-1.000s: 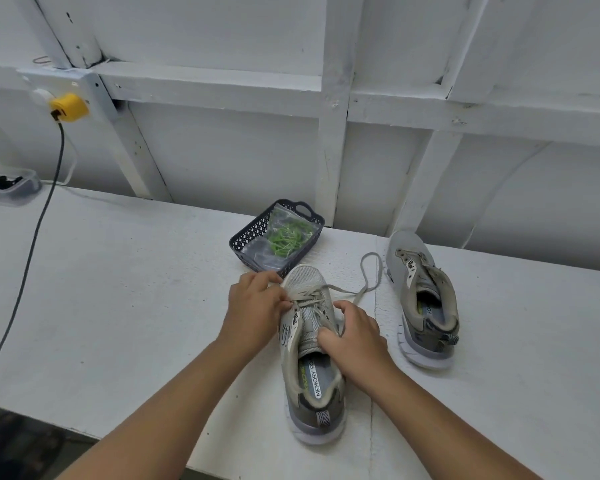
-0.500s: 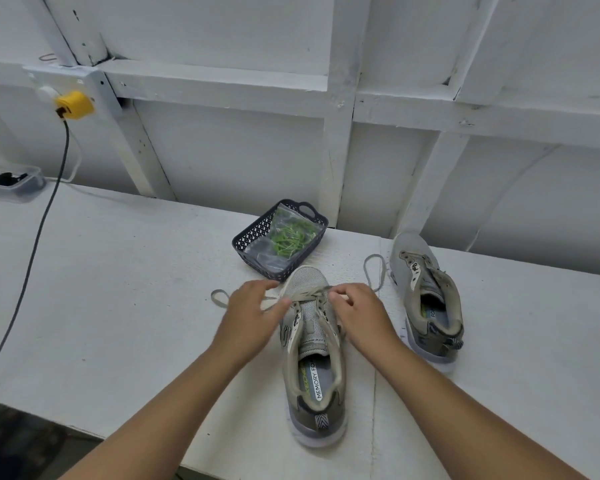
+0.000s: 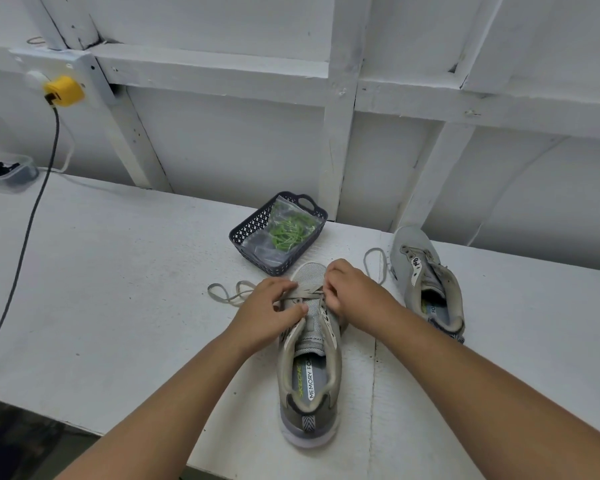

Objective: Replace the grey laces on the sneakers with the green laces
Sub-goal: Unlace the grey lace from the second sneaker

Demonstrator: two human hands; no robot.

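- Sneaker [image 3: 309, 368] nearest you lies heel toward you on the white table [image 3: 118, 289].
- Your left hand [image 3: 267, 313] pinches the grey lace [image 3: 305, 291] at the lowest eyelets; your right hand [image 3: 354, 296] grips the same lace from the other side, fingers curled.
- Loose lace ends trail left and right.
- Second sneaker [image 3: 426, 282] sits farther right.
- Beyond, the basket [image 3: 253, 230] holds bagged green laces [image 3: 286, 232].
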